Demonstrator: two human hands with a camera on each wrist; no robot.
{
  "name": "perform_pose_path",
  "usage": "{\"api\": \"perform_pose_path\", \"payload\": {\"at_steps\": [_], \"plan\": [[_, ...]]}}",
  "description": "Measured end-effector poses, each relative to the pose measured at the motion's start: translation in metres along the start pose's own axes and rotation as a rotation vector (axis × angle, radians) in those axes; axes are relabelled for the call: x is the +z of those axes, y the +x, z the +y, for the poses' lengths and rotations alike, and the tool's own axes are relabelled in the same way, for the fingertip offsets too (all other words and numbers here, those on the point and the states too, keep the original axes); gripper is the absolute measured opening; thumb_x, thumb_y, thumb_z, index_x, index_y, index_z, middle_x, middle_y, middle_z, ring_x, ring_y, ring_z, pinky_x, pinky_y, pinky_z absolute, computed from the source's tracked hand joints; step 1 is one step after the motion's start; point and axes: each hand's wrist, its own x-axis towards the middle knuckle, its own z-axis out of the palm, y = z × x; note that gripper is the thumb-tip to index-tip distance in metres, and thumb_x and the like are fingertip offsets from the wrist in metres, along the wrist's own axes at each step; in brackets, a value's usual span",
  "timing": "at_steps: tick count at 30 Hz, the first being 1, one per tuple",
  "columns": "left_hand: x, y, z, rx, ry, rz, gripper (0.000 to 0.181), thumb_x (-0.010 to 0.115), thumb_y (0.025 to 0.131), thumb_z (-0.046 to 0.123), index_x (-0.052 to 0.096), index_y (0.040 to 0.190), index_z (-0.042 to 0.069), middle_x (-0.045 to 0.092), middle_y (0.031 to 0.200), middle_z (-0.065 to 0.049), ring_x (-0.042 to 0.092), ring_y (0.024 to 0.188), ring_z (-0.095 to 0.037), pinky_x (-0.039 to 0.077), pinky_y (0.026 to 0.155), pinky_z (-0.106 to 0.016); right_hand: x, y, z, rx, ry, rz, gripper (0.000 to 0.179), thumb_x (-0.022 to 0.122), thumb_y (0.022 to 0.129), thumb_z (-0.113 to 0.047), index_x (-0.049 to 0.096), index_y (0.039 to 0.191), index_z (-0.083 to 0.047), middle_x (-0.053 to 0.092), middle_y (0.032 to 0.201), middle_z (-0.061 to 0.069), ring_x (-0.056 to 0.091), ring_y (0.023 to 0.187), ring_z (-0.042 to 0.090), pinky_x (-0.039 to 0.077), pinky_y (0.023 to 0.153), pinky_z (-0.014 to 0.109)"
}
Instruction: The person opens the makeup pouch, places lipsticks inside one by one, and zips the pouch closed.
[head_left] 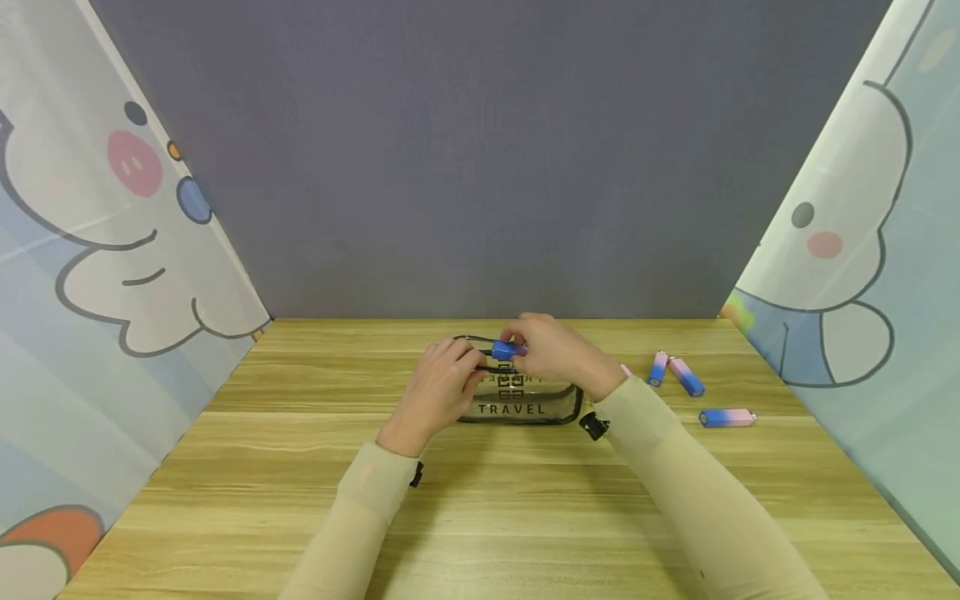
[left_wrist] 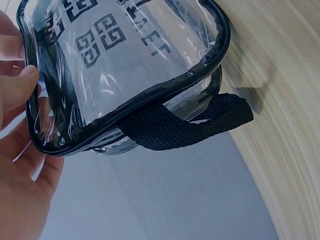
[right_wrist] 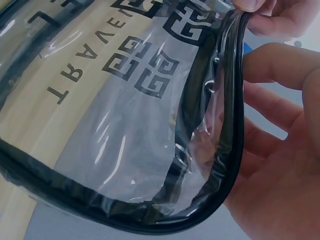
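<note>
A clear travel pouch [head_left: 510,408] with black piping and "TRAVEL" lettering stands on the table, its top parted. My left hand [head_left: 442,387] pinches the pouch's upper edge, the thumb [left_wrist: 20,87] lying over the black piping in the left wrist view. Above the opening, my right hand [head_left: 551,350] holds a small blue-to-pink square stick [head_left: 506,349] between thumb and fingers, blue end pointing left. In the right wrist view the pouch wall covers part of that hand [right_wrist: 275,130], and only a sliver of blue shows.
Right of the pouch lie three similar blue-and-pink sticks with metal loops: one [head_left: 658,369], a second touching or close to it [head_left: 687,377], and another nearer [head_left: 727,417]. A pink tip [head_left: 626,370] peeks out by my right wrist. A grey panel [head_left: 487,167] stands behind the table.
</note>
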Motion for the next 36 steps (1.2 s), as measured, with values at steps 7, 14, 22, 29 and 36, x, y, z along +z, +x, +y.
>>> {"api": "perform_pose_path", "payload": {"at_steps": [7, 14, 22, 29, 36], "plan": [[0.0, -0.001, 0.001, -0.004, 0.003, -0.01, 0.008, 0.078, 0.091, 0.011, 0.071, 0.093, 0.012, 0.065, 0.093, -0.001, 0.06, 0.087, -0.022, 0.047, 0.073, -0.036, 0.0, -0.004, 0.0, -0.004, -0.013, -0.008, 0.029, 0.066, 0.093, -0.008, 0.069, 0.123, -0.007, 0.055, 0.095, 0.004, 0.05, 0.082, 0.021, 0.042, 0.07, 0.036], [0.0, -0.001, 0.002, -0.009, 0.014, -0.013, 0.008, 0.078, 0.091, 0.011, 0.071, 0.093, 0.012, 0.065, 0.092, -0.001, 0.06, 0.088, -0.022, 0.048, 0.075, -0.036, -0.004, -0.009, -0.002, -0.02, -0.016, 0.02, 0.027, 0.066, 0.096, -0.01, 0.069, 0.122, -0.007, 0.06, 0.102, 0.003, 0.056, 0.091, 0.022, 0.049, 0.079, 0.04], [0.001, -0.001, 0.001, -0.006, 0.004, 0.0, 0.009, 0.079, 0.09, 0.009, 0.071, 0.093, 0.012, 0.066, 0.092, -0.002, 0.061, 0.088, -0.023, 0.048, 0.074, -0.036, -0.014, -0.014, -0.006, -0.056, -0.042, 0.058, 0.023, 0.067, 0.095, -0.012, 0.07, 0.116, -0.007, 0.063, 0.103, 0.004, 0.061, 0.096, 0.025, 0.052, 0.084, 0.043], [0.0, 0.0, 0.001, -0.014, 0.008, -0.008, 0.008, 0.078, 0.091, 0.012, 0.071, 0.094, 0.012, 0.066, 0.093, -0.002, 0.061, 0.089, -0.023, 0.047, 0.074, -0.036, -0.021, -0.016, -0.003, -0.079, -0.075, 0.07, 0.022, 0.068, 0.093, -0.012, 0.071, 0.114, -0.006, 0.064, 0.103, 0.006, 0.061, 0.094, 0.024, 0.052, 0.082, 0.043], [0.0, 0.0, 0.001, -0.022, 0.009, -0.011, 0.009, 0.078, 0.091, 0.012, 0.071, 0.095, 0.012, 0.067, 0.094, -0.002, 0.061, 0.089, -0.023, 0.048, 0.074, -0.036, -0.027, -0.021, 0.002, -0.059, -0.097, 0.081, 0.023, 0.069, 0.092, -0.012, 0.071, 0.114, -0.005, 0.064, 0.102, 0.006, 0.061, 0.093, 0.026, 0.052, 0.078, 0.044]]}}
